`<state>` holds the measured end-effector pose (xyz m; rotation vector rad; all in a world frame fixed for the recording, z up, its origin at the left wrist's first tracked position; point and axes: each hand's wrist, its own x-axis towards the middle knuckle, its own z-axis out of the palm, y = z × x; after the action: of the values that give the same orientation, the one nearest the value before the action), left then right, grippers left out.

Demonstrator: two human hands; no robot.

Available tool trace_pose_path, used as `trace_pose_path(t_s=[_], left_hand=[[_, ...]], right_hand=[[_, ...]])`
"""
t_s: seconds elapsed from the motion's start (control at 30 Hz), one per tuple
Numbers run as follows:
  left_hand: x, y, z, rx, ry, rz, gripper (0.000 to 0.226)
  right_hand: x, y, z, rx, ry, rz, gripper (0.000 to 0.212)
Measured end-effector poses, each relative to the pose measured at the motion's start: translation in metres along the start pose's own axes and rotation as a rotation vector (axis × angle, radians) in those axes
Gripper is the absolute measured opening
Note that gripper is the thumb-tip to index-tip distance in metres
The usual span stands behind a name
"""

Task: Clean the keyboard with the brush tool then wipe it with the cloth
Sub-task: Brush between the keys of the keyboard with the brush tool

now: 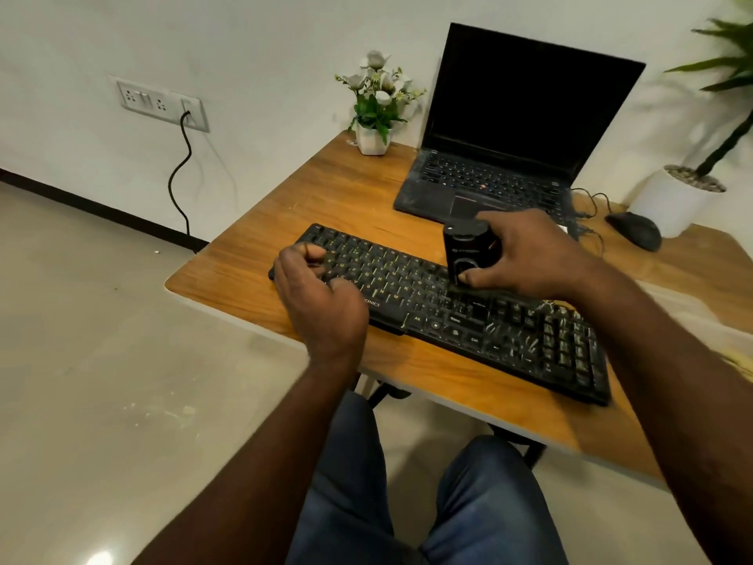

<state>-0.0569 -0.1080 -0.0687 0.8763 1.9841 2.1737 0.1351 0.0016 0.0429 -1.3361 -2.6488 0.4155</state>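
Observation:
A black keyboard point(432, 303) lies slanted across the wooden table point(252, 271), with pale dust specks on its right keys. My right hand point(525, 258) grips a black brush tool point(466, 252) that stands upright on the keys near the keyboard's middle, thumb at its lower front. My left hand point(322, 299) rests on the keyboard's left end with fingers curled over its edge and the keys. No cloth is in view.
An open black laptop point(509, 140) stands behind the keyboard. A small white flower pot point(373, 138) sits at the table's far corner. A black mouse point(635, 230) and a white plant pot point(676, 197) are at the right. My legs are under the table.

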Motion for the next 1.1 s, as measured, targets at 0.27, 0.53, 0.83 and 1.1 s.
trace_pose_path(t_s=[0.27,0.53,0.83,1.1], left_hand=[[0.051,-0.021,-0.031,0.397,-0.071,0.106,0.037],[0.069,-0.028,-0.038,0.795,-0.334,0.156,0.041],[0.069,-0.027,-0.036,0.946,-0.343,0.142,0.054],[0.067,-0.023,-0.035,0.99,-0.358,0.175,0.065]], right_hand=[[0.057,-0.078,0.036,0.122,0.039,-0.188,0.054],[0.096,-0.119,0.07,0.044,0.118,-0.263,0.049],[0.051,-0.08,0.048,0.0,0.003,-0.188,0.049],[-0.023,-0.003,0.023,0.033,0.025,-0.018,0.047]])
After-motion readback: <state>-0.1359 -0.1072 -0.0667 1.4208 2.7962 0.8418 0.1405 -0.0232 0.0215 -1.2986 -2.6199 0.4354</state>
